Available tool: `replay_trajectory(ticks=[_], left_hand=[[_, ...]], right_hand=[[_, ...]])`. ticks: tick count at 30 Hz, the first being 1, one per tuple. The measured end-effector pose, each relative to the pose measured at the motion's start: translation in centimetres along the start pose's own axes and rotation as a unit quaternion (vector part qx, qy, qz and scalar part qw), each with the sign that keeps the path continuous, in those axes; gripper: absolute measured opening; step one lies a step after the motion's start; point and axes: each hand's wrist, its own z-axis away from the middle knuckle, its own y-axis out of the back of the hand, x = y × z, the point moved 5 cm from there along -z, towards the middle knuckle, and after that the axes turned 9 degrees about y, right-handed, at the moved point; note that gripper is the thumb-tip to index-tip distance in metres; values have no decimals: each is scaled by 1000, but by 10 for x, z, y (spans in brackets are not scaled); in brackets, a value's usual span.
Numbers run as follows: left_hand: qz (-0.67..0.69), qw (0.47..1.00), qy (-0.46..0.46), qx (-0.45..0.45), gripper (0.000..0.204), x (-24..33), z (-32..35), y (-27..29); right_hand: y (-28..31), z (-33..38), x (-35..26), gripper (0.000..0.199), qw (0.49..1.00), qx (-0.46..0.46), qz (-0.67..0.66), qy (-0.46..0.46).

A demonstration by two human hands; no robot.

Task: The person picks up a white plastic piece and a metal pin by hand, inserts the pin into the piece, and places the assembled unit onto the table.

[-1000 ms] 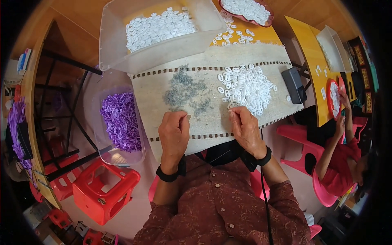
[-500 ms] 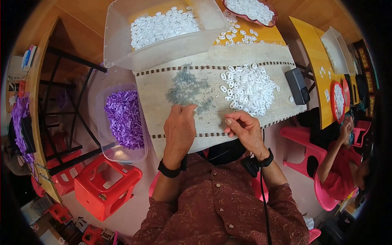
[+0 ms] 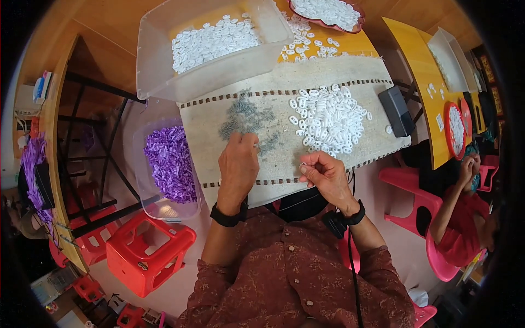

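On a cream cloth [image 3: 268, 188] with dark dashed bands lie a loose heap of small thin grey metal pieces [image 3: 246, 112] and a pile of white oval plastic pieces with two holes [image 3: 331, 120]. My left hand [image 3: 239, 164] reaches to the near edge of the grey heap, its fingers curled downward. Whatever its fingertips hold is hidden. Just below the white pile, my right hand [image 3: 326, 177] is closed, thumb against forefinger. Something small and pale shows at its fingertips, too small to name.
A clear tub [image 3: 229, 65] of white pieces stands behind the cloth, beside a red-rimmed dish [image 3: 358, 26]. A black box [image 3: 397, 112] sits at the right. Purple pieces [image 3: 169, 164] fill a bin at left, near a red stool [image 3: 150, 254]. Another person [image 3: 465, 224] sits far right.
My left hand has moved slightly away from me, into the grey heap's near edge. My right hand stays almost in place, still pinched. The whole view has shifted a little.
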Motion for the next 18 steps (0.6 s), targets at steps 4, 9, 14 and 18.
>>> replay_trajectory(ticks=[4, 9, 14, 18], left_hand=[[7, 1000, -4, 9, 12, 0, 0, 1], [14, 1000, -17, 14, 12, -4, 1, 0], [35, 999, -14, 35, 17, -7, 5, 3], [31, 999, -4, 16, 20, -8, 4, 4]], right_hand=[[0, 1, 0, 13, 1000, -7, 6, 12], [-3, 0, -3, 21, 998, -19, 23, 58], [-3, 1, -1, 21, 999, -24, 25, 42], [-4, 1, 1, 22, 998, -27, 32, 37]])
